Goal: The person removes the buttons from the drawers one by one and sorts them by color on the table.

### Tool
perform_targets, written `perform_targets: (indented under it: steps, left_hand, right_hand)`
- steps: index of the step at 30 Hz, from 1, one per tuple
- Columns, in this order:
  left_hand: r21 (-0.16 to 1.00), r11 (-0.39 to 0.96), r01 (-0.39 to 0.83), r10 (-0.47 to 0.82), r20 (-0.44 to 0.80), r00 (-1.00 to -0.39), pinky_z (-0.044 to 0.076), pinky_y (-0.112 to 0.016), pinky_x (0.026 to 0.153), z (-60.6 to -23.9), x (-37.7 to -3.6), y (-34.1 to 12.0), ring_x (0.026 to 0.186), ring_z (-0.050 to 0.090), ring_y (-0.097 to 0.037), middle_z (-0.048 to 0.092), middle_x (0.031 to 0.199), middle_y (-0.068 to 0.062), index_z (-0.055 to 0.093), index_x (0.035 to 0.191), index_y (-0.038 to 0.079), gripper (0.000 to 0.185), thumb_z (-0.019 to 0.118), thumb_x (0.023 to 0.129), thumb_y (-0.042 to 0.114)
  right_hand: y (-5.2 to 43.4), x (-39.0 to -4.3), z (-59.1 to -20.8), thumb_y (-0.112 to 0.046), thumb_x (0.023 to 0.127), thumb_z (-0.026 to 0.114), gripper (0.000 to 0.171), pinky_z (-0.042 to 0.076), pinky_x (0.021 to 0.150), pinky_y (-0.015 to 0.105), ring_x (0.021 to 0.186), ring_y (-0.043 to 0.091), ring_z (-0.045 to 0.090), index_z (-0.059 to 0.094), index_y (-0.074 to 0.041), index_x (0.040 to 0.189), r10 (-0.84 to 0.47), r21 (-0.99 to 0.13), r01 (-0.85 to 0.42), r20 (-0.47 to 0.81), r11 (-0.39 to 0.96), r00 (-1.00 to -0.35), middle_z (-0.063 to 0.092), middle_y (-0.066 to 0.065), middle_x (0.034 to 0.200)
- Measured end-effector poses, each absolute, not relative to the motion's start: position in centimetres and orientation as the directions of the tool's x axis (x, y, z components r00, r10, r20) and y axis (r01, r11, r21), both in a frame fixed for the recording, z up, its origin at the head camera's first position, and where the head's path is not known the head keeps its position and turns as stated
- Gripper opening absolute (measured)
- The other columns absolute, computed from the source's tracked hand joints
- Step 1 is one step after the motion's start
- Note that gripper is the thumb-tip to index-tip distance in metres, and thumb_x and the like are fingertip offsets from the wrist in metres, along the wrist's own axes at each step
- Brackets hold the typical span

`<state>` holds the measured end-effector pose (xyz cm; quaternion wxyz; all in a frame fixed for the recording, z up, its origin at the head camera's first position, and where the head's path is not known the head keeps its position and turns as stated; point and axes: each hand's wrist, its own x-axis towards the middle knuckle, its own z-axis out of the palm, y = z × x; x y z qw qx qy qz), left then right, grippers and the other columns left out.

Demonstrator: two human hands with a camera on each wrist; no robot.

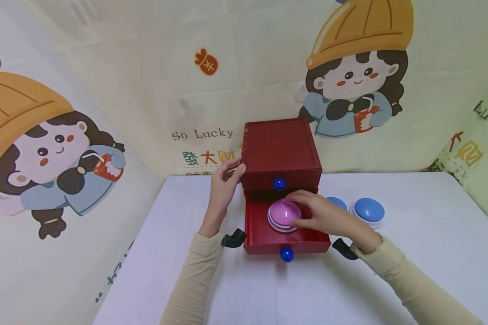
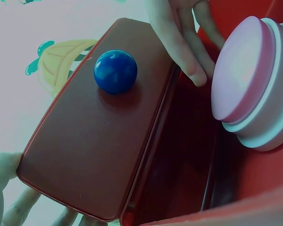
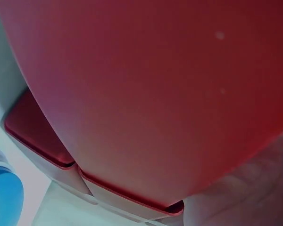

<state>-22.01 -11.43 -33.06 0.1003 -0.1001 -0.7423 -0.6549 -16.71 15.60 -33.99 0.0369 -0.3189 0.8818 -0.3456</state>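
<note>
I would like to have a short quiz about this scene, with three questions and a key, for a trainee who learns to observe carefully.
1. Looking at the red box, where is the pink-topped disc?
A) on the box's top
B) within the pulled-out lower drawer
C) behind the box

2. True or false: the left hand is inside the lower drawer.

3. Short answer: how many blue-topped discs are visible on the table, to the right of the box?

Key:
1. B
2. False; it is at the box's left side.
3. Two; one is partly hidden by the right hand.
</note>
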Motion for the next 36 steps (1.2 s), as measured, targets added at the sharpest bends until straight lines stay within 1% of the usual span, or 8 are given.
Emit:
perform_targets:
  steps: [9, 14, 22, 29, 36]
  left_hand:
    - [0.953, 0.123, 0.279, -0.001, 0.281, -0.96, 0.056, -0.033, 0.093, -33.0, -22.0, -11.5, 0.112, 0.064, -0.02, 0.064, 0.125, -0.002, 0.064, 0.131, 0.023, 0.037, 0.065, 0.096, 0.035]
    - [0.951, 0.125, 0.283, 0.006, 0.284, -0.959, 0.055, -0.033, 0.093, -33.0, -22.0, -11.6, 0.112, 0.064, -0.018, 0.064, 0.124, 0.001, 0.064, 0.131, 0.025, 0.037, 0.065, 0.096, 0.037]
    - [0.953, 0.113, 0.282, 0.013, 0.283, -0.959, 0.056, -0.033, 0.093, -33.1, -22.0, -11.4, 0.112, 0.064, -0.019, 0.064, 0.124, -0.002, 0.065, 0.13, 0.023, 0.036, 0.066, 0.096, 0.034]
    - [0.953, 0.12, 0.279, 0.017, 0.279, -0.96, 0.056, -0.034, 0.094, -33.1, -22.0, -11.4, 0.112, 0.064, -0.018, 0.064, 0.124, 0.0, 0.064, 0.131, 0.024, 0.037, 0.065, 0.096, 0.037]
    - [0.952, 0.113, 0.284, 0.012, 0.285, -0.959, 0.055, -0.034, 0.094, -33.2, -22.1, -11.4, 0.112, 0.064, -0.018, 0.064, 0.124, 0.0, 0.065, 0.13, 0.024, 0.036, 0.065, 0.096, 0.034]
  right_hand:
    - [15.1, -17.1, -34.4, -0.024, 0.081, 0.083, 0.064, 0.057, 0.091, 0.043, 0.125, 0.033, 0.055, 0.057, -0.005, 0.136, -0.592, -0.605, -0.543, 0.142, 0.582, -0.793, 0.06, 0.013, 0.133]
    - [14.8, -17.3, -34.2, -0.023, 0.079, 0.085, 0.067, 0.058, 0.089, 0.042, 0.123, 0.033, 0.056, 0.057, -0.005, 0.136, -0.585, -0.587, -0.543, 0.141, 0.6, -0.799, 0.06, 0.013, 0.133]
    - [14.6, -16.9, -34.4, -0.029, 0.076, 0.087, 0.069, 0.058, 0.089, 0.043, 0.124, 0.031, 0.056, 0.058, -0.009, 0.136, -0.562, -0.56, -0.519, 0.111, 0.646, -0.82, 0.061, 0.01, 0.133]
    - [14.4, -16.7, -34.8, -0.029, 0.075, 0.087, 0.069, 0.058, 0.087, 0.046, 0.124, 0.036, 0.056, 0.06, -0.008, 0.135, -0.545, -0.509, -0.532, 0.139, 0.677, -0.827, 0.061, 0.013, 0.133]
    - [14.3, -16.6, -35.2, -0.028, 0.075, 0.088, 0.067, 0.058, 0.086, 0.047, 0.122, 0.035, 0.058, 0.061, -0.008, 0.133, -0.52, -0.493, -0.53, 0.172, 0.69, -0.837, 0.063, 0.013, 0.13]
